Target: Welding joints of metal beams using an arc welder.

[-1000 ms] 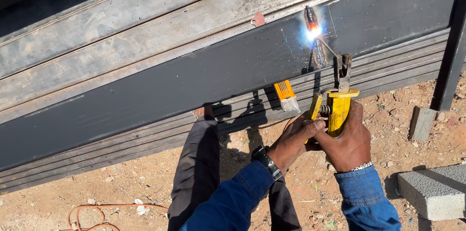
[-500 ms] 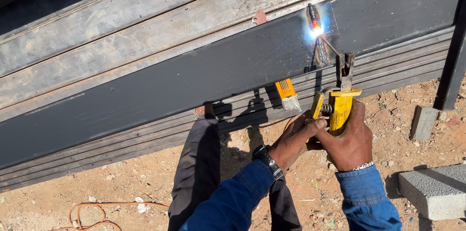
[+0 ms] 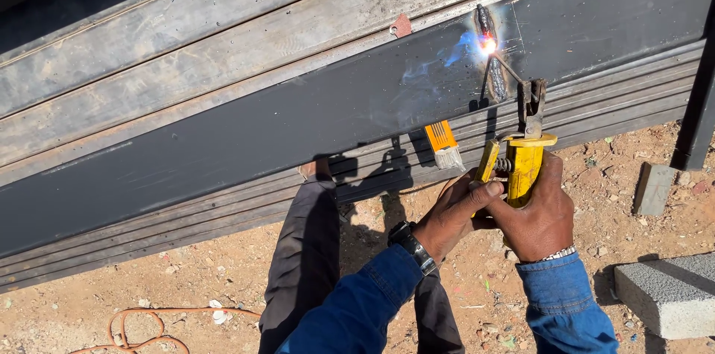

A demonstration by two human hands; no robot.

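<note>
Both hands closed on a yellow electrode holder. Right hand wraps the handle from the outer side; left hand cups it from the inner side, thumb lying across toward the right hand's fingers. Holder's metal clamp sticks up above the hands with a thin welding rod angled up and inward. Rod tip meets a bright spark on a dark steel beam, straight above the hands; bluish smoke drifts inward from it. A yellow-handled brush rests just above the left hand. Grey concrete block on dirt, outward of the right wrist. Orange cable far inward.
</note>
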